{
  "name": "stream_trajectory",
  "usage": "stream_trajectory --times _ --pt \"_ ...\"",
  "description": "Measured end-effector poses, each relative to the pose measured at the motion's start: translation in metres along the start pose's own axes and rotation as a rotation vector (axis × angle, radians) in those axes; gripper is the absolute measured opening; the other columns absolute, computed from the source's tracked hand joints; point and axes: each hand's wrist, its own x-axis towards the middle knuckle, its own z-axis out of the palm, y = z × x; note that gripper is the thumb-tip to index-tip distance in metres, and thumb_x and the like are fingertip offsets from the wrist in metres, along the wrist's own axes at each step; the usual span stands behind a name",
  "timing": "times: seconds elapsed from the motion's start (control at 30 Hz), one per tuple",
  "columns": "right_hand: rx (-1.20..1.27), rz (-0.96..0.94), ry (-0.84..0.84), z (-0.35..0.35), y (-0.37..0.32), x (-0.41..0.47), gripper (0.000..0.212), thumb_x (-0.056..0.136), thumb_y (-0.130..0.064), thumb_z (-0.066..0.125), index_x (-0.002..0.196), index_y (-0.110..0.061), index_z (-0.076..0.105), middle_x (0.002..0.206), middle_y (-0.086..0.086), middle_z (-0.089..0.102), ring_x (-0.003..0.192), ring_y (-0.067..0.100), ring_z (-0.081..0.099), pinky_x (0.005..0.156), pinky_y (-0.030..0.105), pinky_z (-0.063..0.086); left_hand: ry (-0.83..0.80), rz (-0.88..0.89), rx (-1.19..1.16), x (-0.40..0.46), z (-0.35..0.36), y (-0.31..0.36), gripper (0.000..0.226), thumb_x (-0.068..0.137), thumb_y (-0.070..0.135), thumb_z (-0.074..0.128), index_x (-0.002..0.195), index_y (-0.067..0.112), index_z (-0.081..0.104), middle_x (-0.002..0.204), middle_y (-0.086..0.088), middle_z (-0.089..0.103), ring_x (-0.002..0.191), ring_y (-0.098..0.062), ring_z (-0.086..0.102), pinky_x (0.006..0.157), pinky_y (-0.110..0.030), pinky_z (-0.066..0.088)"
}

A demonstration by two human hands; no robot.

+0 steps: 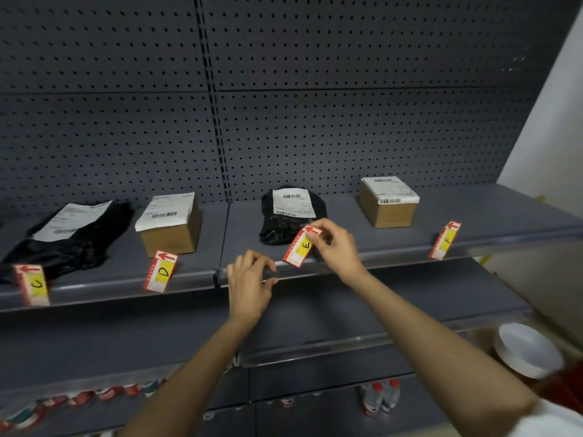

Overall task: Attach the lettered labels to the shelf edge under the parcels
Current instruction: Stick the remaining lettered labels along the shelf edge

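Note:
My right hand [336, 246] pinches the top of the red-and-yellow "E" label [300, 246], which leans at the shelf edge [362, 258] in front of a black parcel bag [285, 216]. My left hand [250, 279] grips the clear edge strip just left of that label, thumb under and fingers over. Labels "C" [32, 284], "D" [161, 271] and "F" [444, 240] stand along the same edge. Behind them sit a black bag [69, 234] and two cardboard boxes [172, 227] [388, 201].
A dark pegboard wall [284, 105] backs the shelf. Lower grey shelves [347, 310] jut out below my arms. Small bottles with red caps [380, 397] stand lower down, red tags [79, 398] line a lower edge at left, and a white round lid [527, 348] sits at right.

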Motion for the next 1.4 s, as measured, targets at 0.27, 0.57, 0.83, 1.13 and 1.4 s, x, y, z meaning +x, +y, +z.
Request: stream_trajectory --times 0.27,0.57,0.83,1.13,1.4 --pt "-0.141 0.021 -0.119 0.01 0.001 -0.003 0.011 0.088 -0.021 0.062 0.099 -0.019 0.063 0.098 0.001 0.068 0.09 0.015 0.063 0.08 0.029 0.053 0.004 -0.02 -0.057 -0.001 -0.001 0.0 0.022 0.071 0.015 0.077 0.085 0.022 0.062 0.093 -0.001 0.055 0.094 -0.022 0.05 0.081 -0.029 0.025" --pt "-0.105 -0.045 0.059 -0.052 0.017 -0.021 0.024 0.084 -0.023 0.066 0.108 -0.023 0.063 0.104 -0.003 0.061 0.096 0.01 0.06 0.091 0.032 0.05 0.122 0.009 -0.296 0.005 0.017 0.076 0.023 0.073 0.014 0.073 0.091 0.019 0.061 0.091 -0.005 0.06 0.089 -0.026 0.053 0.078 -0.033 0.035" --pt "-0.434 -0.051 0.077 -0.185 0.062 -0.038 0.024 0.086 -0.021 0.064 0.11 -0.024 0.062 0.108 -0.001 0.064 0.098 0.015 0.059 0.094 0.04 0.047 0.013 0.192 -0.293 0.019 0.057 0.165 0.016 0.079 0.016 0.068 0.094 0.018 0.063 0.092 -0.004 0.062 0.09 -0.024 0.055 0.082 -0.04 0.044" --pt "-0.522 -0.024 0.062 -0.302 0.11 -0.024 0.026 0.086 -0.022 0.063 0.112 -0.022 0.062 0.116 0.001 0.061 0.106 0.018 0.057 0.096 0.041 0.045 0.024 0.132 -0.175 0.027 0.11 0.24 0.016 0.08 0.019 0.068 0.094 0.02 0.061 0.094 -0.001 0.063 0.091 -0.022 0.055 0.082 -0.035 0.04" --pt "-0.446 0.009 -0.174 -0.289 0.136 0.005 0.036 0.086 -0.026 0.064 0.121 -0.025 0.055 0.121 -0.001 0.057 0.105 0.014 0.055 0.085 0.026 0.043 0.07 0.027 0.033 0.016 0.113 0.236 0.014 0.077 0.019 0.07 0.09 0.017 0.063 0.09 -0.006 0.065 0.087 -0.029 0.057 0.077 -0.039 0.042"
